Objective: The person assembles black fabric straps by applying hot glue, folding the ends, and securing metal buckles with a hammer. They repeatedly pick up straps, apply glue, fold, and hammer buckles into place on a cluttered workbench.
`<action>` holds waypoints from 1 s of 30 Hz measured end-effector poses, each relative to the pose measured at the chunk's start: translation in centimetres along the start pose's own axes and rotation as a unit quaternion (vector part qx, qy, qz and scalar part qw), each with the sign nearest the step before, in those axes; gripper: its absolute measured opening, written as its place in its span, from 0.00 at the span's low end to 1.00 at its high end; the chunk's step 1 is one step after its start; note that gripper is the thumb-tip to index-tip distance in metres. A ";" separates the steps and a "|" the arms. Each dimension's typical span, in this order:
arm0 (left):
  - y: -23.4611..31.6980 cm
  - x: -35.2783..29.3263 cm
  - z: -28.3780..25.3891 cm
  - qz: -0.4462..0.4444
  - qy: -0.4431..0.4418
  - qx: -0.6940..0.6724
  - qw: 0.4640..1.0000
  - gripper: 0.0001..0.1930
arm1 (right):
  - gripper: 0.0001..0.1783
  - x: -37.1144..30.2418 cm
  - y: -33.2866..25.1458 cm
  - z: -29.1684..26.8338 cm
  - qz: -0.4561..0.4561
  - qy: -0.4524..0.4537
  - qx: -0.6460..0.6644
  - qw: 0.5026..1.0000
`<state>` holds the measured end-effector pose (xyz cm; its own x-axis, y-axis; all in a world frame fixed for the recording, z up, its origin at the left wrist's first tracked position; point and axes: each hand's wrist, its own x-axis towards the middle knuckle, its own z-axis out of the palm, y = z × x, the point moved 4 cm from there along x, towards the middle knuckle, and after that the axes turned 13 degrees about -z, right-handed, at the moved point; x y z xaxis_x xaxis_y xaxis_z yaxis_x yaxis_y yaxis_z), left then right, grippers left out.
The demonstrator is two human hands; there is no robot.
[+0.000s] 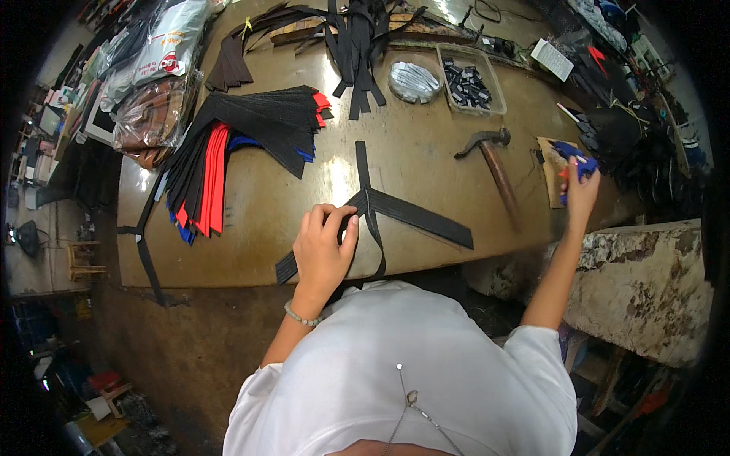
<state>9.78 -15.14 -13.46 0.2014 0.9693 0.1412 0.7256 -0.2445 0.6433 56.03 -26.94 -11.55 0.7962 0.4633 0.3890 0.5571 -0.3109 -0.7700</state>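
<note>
A black strap piece point(422, 216) lies near the front edge of the table, its two wide arms meeting at an angle with narrow strips running up and down from the join. My left hand point(323, 243) is closed over its left arm, fingers bent and the thumb beside the join. Far to the right, my right hand point(582, 194) is wrapped round a blue glue gun point(574, 156), above a piece of brown cardboard point(551, 175). Between the hands a hammer point(494, 167) with a wooden handle lies on the table.
At left are stacked black strips point(255, 114), red strips point(214, 182) and plastic-wrapped bundles point(156, 106). Behind stand a clear box of small black parts point(487, 83) and a round container of pale pieces point(414, 81). More black strips point(356, 53) hang together at the back.
</note>
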 end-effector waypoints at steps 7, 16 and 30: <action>0.0 1.0 0.7 0.028 0.017 0.018 0.999 0.06 | 0.26 -12.1 -16.9 10.3 -0.247 -0.445 0.173 0.843; -0.4 1.1 0.8 0.046 0.038 0.009 0.998 0.06 | 0.28 -12.3 -17.7 14.0 -0.253 -0.463 0.102 0.844; -0.3 1.0 0.8 0.035 0.022 0.010 0.999 0.07 | 0.26 -14.9 -17.7 10.9 -0.233 -0.535 0.044 0.811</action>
<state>10.29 -14.12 -14.13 0.2225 0.9502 0.2181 0.7241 -0.3109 0.6157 31.68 -19.34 -9.19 -0.1819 0.9831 0.0223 0.6823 0.1425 -0.7170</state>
